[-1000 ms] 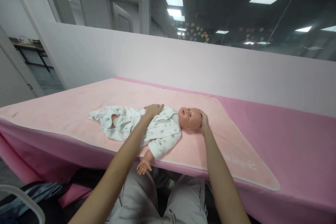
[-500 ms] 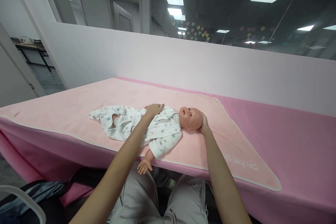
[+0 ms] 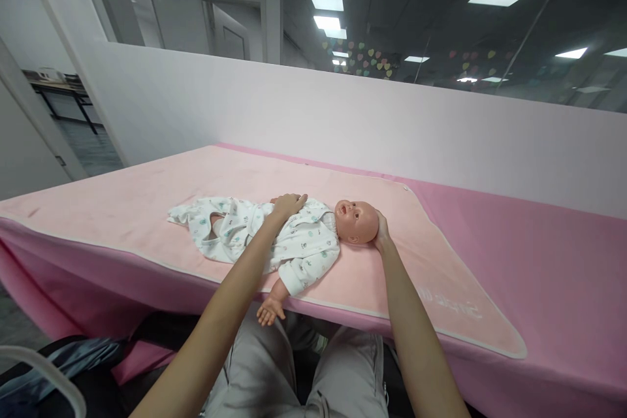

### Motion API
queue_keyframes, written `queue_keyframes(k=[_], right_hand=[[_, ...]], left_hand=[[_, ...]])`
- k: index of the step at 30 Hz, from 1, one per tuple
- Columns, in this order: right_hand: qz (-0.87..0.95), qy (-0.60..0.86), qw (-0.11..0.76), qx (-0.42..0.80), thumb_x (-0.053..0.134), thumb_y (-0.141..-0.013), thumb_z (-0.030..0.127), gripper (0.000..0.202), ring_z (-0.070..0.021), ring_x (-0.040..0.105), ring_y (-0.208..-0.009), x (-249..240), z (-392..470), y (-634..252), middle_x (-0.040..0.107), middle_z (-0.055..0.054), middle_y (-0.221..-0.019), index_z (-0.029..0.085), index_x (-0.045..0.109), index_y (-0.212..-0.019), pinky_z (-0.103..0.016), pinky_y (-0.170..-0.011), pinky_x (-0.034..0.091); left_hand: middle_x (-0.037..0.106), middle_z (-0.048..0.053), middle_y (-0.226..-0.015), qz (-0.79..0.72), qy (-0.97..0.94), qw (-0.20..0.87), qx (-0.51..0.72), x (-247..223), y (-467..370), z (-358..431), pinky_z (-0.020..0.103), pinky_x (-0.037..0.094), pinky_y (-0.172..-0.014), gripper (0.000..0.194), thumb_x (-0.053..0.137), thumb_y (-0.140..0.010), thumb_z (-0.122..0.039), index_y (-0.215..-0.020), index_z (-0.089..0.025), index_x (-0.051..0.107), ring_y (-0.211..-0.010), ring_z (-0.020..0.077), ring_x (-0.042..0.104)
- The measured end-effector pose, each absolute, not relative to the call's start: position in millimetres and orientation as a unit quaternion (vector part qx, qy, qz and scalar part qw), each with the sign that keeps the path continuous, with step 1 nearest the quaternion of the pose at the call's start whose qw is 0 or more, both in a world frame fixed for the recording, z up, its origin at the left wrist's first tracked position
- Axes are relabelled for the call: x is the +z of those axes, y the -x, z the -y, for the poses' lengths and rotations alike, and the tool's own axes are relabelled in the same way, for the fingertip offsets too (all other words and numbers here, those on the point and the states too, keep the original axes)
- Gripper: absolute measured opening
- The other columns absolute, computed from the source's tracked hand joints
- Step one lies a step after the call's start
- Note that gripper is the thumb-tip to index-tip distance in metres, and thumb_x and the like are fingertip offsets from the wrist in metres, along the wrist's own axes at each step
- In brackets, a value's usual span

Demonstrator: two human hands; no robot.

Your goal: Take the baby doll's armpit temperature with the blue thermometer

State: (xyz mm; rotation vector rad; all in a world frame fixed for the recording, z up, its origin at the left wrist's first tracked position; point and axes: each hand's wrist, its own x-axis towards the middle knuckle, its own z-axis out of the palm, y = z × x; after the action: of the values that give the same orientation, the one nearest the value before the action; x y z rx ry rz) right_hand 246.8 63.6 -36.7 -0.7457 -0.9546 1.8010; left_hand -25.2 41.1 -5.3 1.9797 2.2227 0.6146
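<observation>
A baby doll lies on its back on a pale pink mat, head to the right and legs to the left. It wears a white printed baby outfit, and its near hand sticks out past the table edge. Flat across the doll's chest rests my left hand, fingers stretched out. My right hand cups the crown of the doll's bald head from the right; most of its fingers are hidden behind the head. The doll's far arm is mostly covered by my left hand.
A darker pink cloth covers the table under the mat. Behind stands a low white wall with a glass panel above. Close to me at the lower left are a curved white bar and dark fabric.
</observation>
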Motion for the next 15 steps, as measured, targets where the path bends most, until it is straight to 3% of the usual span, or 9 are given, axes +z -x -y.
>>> queue_keyframes(k=[15], right_hand=[[0.397,0.294,0.472,0.730,0.041,-0.078,0.047,0.043,-0.0271,0.062,-0.100,-39.9,-66.3,-247.4,0.069,-0.006,-0.103,0.018,0.066,-0.099,-0.042,-0.091,0.047]], left_hand=[[0.069,0.010,-0.090,-0.726,-0.654,0.047,0.206,-7.4,26.4,-42.4,0.041,0.039,-0.082,0.057,0.019,-0.084,-0.051,-0.082,-0.019,0.066,-0.085,0.0276,0.060]])
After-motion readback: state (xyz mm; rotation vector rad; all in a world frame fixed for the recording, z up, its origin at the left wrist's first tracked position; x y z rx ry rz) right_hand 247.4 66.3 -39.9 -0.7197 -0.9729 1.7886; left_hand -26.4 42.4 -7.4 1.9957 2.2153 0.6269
